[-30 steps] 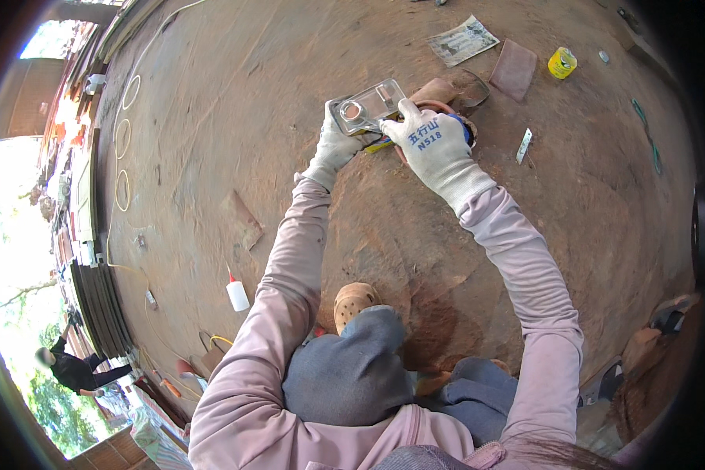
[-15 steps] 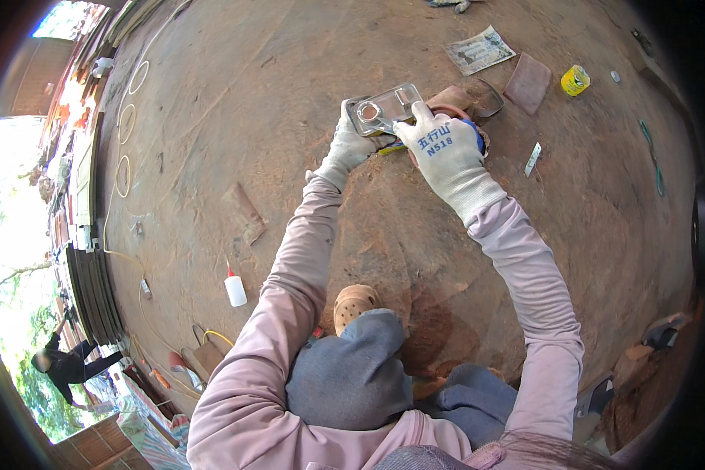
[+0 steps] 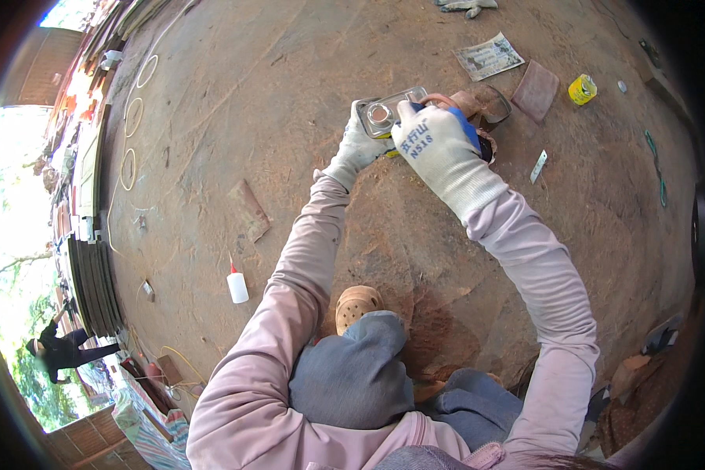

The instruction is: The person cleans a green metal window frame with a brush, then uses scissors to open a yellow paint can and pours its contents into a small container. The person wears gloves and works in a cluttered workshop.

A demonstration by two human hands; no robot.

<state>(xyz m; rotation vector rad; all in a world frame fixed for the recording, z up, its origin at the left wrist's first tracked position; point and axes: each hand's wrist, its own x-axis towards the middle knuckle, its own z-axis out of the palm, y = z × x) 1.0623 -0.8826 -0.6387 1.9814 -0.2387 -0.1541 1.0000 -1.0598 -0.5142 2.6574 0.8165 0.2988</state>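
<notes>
A rectangular metal can with a round opening or cap on its top and some yellow on its side is out in front of me. My left hand, in a white work glove, is closed around the can's left side. Over the can's near right part lies my gloved right hand, its fingers curled down; what they grip is hidden. A dark blue bit shows by its knuckles. Beyond that hand a blue thing and a reddish-brown rounded object are partly covered, and I cannot tell their kinds.
Farther right lie a printed sheet, a brown flat piece, a yellow tin and a small pale strip. A white squeeze bottle stands left of my shoe. Another person is at far left.
My right hand has shifted left over the can, and its fingers have curled down from the can's top edge. The left hand keeps its hold.
</notes>
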